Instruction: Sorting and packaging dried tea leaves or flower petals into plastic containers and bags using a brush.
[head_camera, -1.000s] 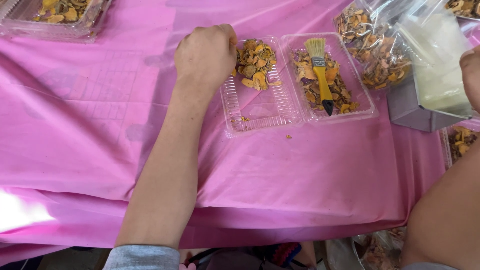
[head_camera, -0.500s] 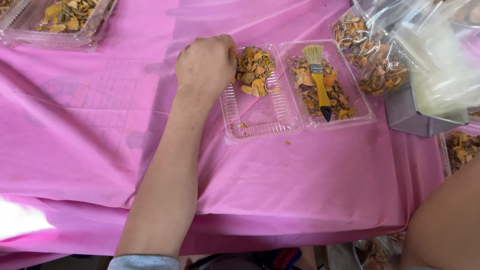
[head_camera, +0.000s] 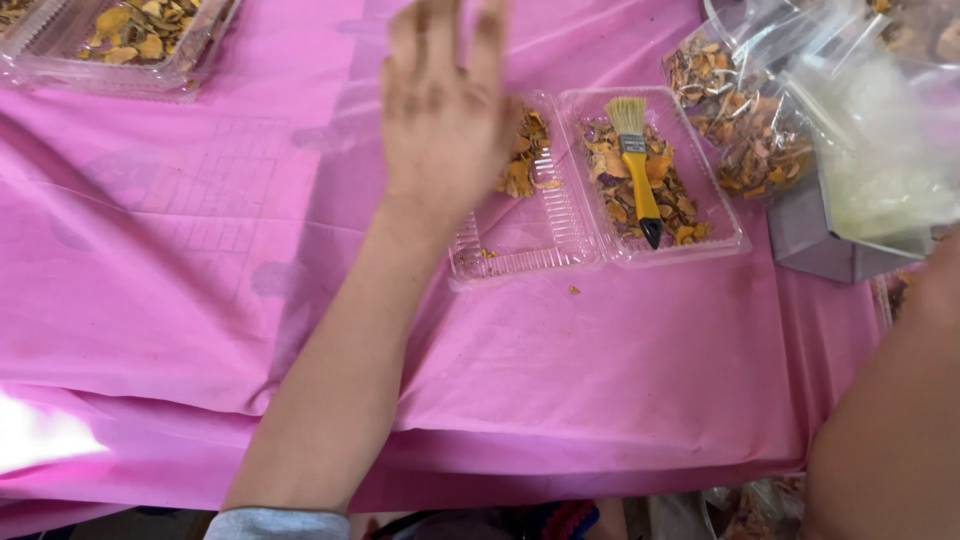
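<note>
One left hand (head_camera: 445, 120) spread wide and empty above the clear hinged plastic tray (head_camera: 520, 245) of dried orange flakes on the pink-covered worktop (head_camera: 200, 250), right hand unseen, its grip impossible to tell.

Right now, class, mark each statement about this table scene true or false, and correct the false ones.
1. A brush with a yellow handle lies in the right half of the open clear clamshell container. True.
2. The left hand grips the brush. False: it is open with fingers spread, above the container's left half, and holds nothing.
3. The tablecloth is pink. True.
4. The container's left half is packed full. False: only a small heap of dried orange pieces lies at its far end.
5. A clear bag of dried pieces sits to the right of the container. True.
</note>
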